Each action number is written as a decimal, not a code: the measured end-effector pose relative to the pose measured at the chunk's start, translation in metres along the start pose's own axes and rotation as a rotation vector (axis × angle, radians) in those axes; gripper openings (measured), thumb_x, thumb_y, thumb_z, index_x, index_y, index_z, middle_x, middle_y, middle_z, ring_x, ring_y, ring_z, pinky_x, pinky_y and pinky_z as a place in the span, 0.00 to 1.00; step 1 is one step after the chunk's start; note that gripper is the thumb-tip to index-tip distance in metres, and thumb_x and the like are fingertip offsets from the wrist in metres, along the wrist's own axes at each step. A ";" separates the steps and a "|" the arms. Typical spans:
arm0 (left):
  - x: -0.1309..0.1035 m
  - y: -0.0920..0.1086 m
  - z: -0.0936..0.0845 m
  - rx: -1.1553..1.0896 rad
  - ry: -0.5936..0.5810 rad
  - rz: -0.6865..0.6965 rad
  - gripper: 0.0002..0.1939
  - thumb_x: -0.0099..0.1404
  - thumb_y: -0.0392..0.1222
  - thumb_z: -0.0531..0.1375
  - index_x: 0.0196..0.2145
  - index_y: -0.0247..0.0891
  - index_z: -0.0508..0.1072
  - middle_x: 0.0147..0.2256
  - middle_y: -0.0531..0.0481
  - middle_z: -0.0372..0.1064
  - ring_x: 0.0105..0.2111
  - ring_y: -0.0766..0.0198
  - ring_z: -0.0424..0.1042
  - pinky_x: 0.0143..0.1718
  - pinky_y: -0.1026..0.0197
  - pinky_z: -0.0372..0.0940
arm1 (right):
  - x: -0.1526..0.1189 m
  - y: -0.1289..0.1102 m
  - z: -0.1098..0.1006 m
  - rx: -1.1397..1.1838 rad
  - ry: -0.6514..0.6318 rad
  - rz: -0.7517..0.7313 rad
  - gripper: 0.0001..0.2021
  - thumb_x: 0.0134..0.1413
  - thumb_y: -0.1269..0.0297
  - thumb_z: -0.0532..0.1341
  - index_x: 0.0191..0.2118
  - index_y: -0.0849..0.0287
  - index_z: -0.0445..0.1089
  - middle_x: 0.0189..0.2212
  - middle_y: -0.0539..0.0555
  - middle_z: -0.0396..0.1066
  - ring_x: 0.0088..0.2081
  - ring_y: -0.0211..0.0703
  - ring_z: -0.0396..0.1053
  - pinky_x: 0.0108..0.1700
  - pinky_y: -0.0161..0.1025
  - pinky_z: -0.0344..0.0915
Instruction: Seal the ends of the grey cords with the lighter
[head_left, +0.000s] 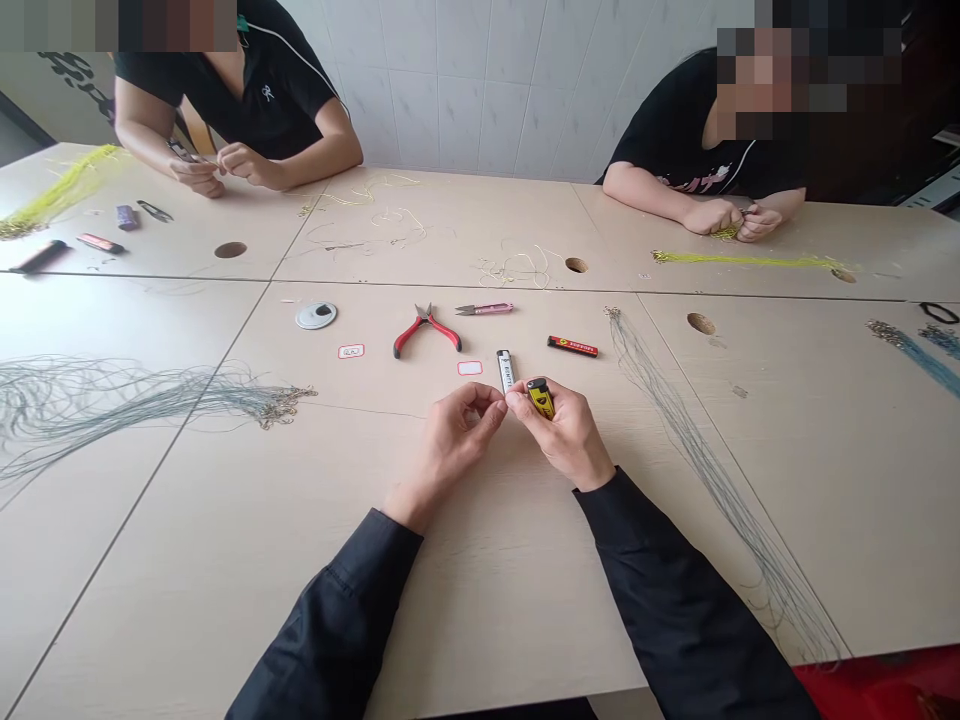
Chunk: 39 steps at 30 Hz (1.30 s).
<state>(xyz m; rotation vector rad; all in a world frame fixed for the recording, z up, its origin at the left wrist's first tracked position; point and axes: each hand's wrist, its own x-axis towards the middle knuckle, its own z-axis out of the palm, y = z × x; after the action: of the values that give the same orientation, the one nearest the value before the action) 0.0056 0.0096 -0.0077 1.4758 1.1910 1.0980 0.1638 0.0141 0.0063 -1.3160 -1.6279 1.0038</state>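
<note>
My left hand (463, 432) is closed in a pinch above the table, fingertips almost meeting those of the other hand. A thin cord (367, 409) runs to it from the blue-grey cord bundle (247, 395) on the left; its end between my fingers is too small to see. My right hand (566, 428) is wrapped around a yellow and black lighter (540, 398), with thumb and forefinger pinched together. Just beyond my fingertips lies a white lighter (505, 370). A red and black lighter (572, 347) rests farther right.
Red-handled pliers (427, 330), pink thread snips (485, 309) and a round metal grommet (316, 316) lie ahead. Another cord bundle (690, 440) stretches along the right. Two people sit across the table (487, 600), their hands at work near yellow cords (750, 260). Round holes (701, 324) pierce the tabletop.
</note>
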 end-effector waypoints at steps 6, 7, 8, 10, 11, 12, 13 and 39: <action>0.000 0.000 -0.001 0.003 0.020 0.001 0.13 0.66 0.48 0.58 0.33 0.35 0.73 0.29 0.51 0.70 0.27 0.68 0.63 0.29 0.65 0.59 | 0.000 0.000 0.000 -0.007 -0.006 -0.005 0.14 0.59 0.52 0.58 0.36 0.59 0.71 0.22 0.46 0.61 0.23 0.36 0.55 0.26 0.35 0.53; 0.001 0.001 -0.001 0.005 0.026 -0.002 0.12 0.66 0.48 0.58 0.33 0.35 0.73 0.29 0.51 0.70 0.27 0.68 0.63 0.29 0.65 0.59 | 0.000 0.000 0.000 -0.009 -0.003 0.001 0.14 0.59 0.53 0.58 0.36 0.59 0.71 0.22 0.46 0.60 0.23 0.36 0.54 0.26 0.34 0.53; 0.001 0.001 -0.002 0.007 0.032 -0.007 0.12 0.66 0.48 0.58 0.33 0.35 0.73 0.30 0.51 0.70 0.27 0.68 0.63 0.29 0.65 0.59 | 0.000 0.000 0.000 -0.012 -0.001 0.007 0.13 0.59 0.53 0.59 0.36 0.59 0.71 0.21 0.46 0.60 0.23 0.35 0.54 0.25 0.34 0.52; 0.001 0.001 -0.002 0.011 0.039 -0.017 0.12 0.65 0.48 0.58 0.33 0.35 0.73 0.30 0.51 0.70 0.27 0.68 0.63 0.30 0.65 0.59 | 0.000 0.000 0.000 -0.019 -0.005 0.015 0.13 0.58 0.54 0.59 0.36 0.59 0.71 0.22 0.46 0.61 0.23 0.35 0.55 0.26 0.34 0.52; 0.001 0.001 -0.002 0.011 0.039 -0.021 0.13 0.65 0.48 0.58 0.33 0.35 0.73 0.30 0.51 0.70 0.27 0.68 0.63 0.30 0.65 0.59 | 0.001 0.000 0.000 -0.024 -0.006 0.018 0.13 0.58 0.54 0.60 0.36 0.59 0.71 0.22 0.46 0.62 0.23 0.36 0.55 0.26 0.34 0.53; 0.002 0.001 -0.002 0.012 0.037 -0.023 0.13 0.65 0.49 0.58 0.33 0.35 0.74 0.30 0.51 0.70 0.27 0.67 0.64 0.29 0.64 0.59 | 0.001 0.000 0.000 -0.031 -0.007 0.020 0.13 0.57 0.54 0.60 0.36 0.59 0.71 0.23 0.47 0.62 0.23 0.36 0.56 0.26 0.34 0.53; 0.002 0.001 -0.002 0.014 0.034 -0.023 0.13 0.65 0.49 0.58 0.33 0.35 0.74 0.29 0.50 0.70 0.27 0.67 0.64 0.29 0.64 0.60 | 0.001 0.000 0.000 -0.040 -0.006 0.023 0.13 0.57 0.53 0.60 0.36 0.59 0.71 0.23 0.47 0.62 0.23 0.36 0.56 0.26 0.34 0.53; 0.001 0.004 -0.001 0.042 0.042 -0.007 0.11 0.64 0.46 0.59 0.32 0.36 0.75 0.31 0.50 0.74 0.29 0.66 0.68 0.29 0.65 0.61 | 0.001 0.009 0.002 -0.019 -0.059 0.071 0.11 0.57 0.56 0.59 0.34 0.59 0.67 0.23 0.46 0.59 0.24 0.36 0.54 0.27 0.33 0.55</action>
<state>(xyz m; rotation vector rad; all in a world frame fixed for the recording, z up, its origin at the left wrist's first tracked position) 0.0052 0.0100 -0.0037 1.4858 1.2546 1.1099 0.1651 0.0165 -0.0023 -1.3768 -1.6485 1.0805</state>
